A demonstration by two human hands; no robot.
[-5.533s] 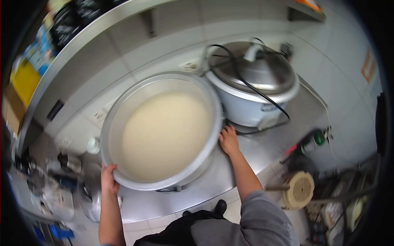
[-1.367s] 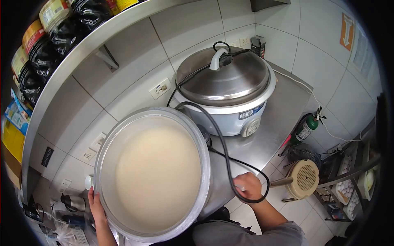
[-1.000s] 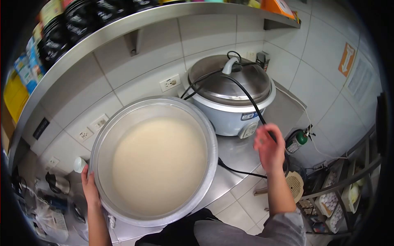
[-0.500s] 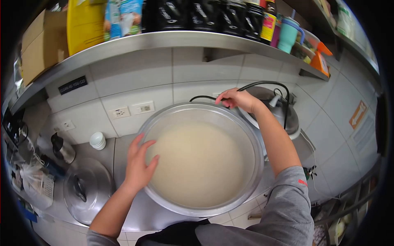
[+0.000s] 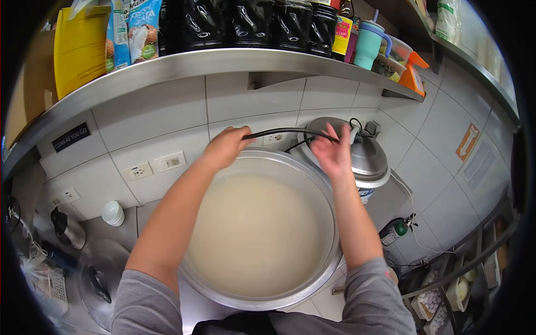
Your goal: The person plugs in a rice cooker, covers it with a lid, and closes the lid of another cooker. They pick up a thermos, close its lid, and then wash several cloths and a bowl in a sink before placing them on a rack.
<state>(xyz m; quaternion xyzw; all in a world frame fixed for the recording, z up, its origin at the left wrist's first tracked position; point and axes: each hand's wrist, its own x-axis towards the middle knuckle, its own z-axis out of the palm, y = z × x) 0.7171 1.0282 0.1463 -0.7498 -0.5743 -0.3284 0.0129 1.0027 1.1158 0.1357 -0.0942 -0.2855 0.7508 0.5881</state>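
Observation:
A thick black cord (image 5: 285, 131) stretches over the back rim of a large metal basin (image 5: 332, 240). My left hand (image 5: 228, 146) is closed around the cord's left end, just above the rim. Nearer the cooker, my right hand (image 5: 333, 153) has its fingers apart, palm showing, with the cord running against them. Pale, cloudy contents (image 5: 257, 234) fill much of the basin; whether grains lie in the liquid I cannot tell. A metal-lidded cooker (image 5: 357, 153) stands behind my right hand.
A steel shelf (image 5: 223, 61) with dark bottles and packets crosses above the counter. Wall sockets (image 5: 170, 162) are on the tiles. To the left sit a round metal lid (image 5: 106, 268), white stacked bowls (image 5: 113, 213) and a jug (image 5: 68, 228). Crates (image 5: 430, 296) stand low at right.
My left hand has moved from the basin's left side to the back and taken hold of the cord. My right hand has turned palm-up and its fingers have opened. The view has shifted right.

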